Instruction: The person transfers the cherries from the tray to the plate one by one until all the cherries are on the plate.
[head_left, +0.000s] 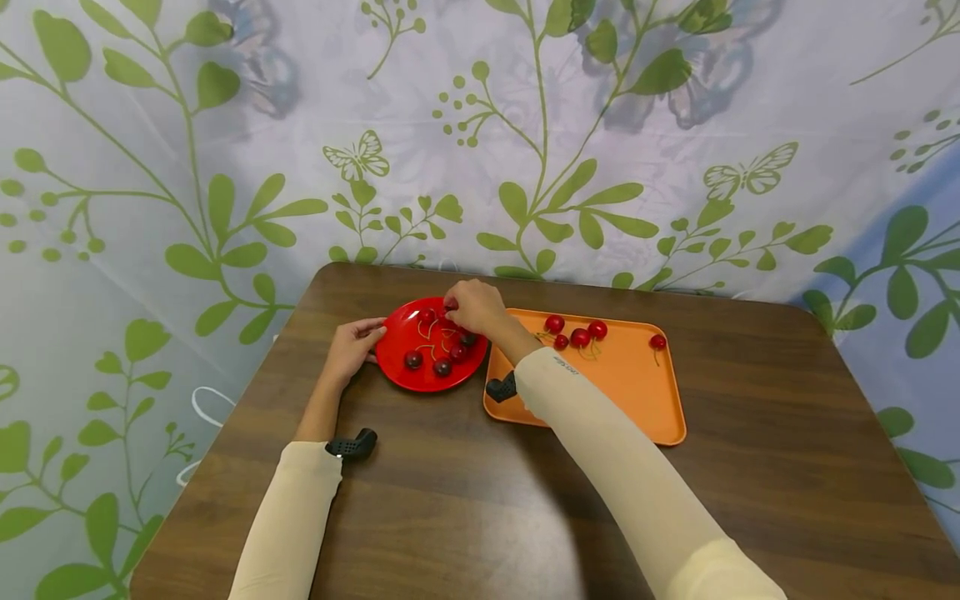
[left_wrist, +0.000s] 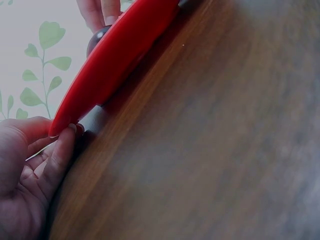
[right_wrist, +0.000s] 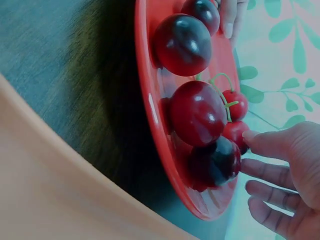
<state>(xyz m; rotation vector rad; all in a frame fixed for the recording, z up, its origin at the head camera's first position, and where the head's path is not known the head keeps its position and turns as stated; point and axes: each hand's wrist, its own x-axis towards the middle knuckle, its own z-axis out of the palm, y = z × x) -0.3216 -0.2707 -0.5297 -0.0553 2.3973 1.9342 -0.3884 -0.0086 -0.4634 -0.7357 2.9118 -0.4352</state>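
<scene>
A round red plate (head_left: 401, 335) lies on the table, bearing several red and dark cherries (head_left: 413, 359) with thin green stems. My left hand (head_left: 350, 348) pinches the plate's left rim; in the left wrist view a finger (left_wrist: 62, 150) lies under the edge. Over the far right part of the plate, my right hand (head_left: 476, 307) pinches a small red cherry (right_wrist: 235, 136) between thumb and forefinger. Close beneath that cherry, in the right wrist view, sits a dark cherry (right_wrist: 215, 162). The other right fingers are loosely bent beyond the rim.
An orange tray (head_left: 637, 400) stands just right of the plate, partly under my right forearm. Several red cherries (head_left: 580, 337) lie along its far side, with a single cherry (head_left: 657, 342) near its right edge. A leaf-patterned cloth (head_left: 420, 167) hangs behind the wooden table (head_left: 420, 500).
</scene>
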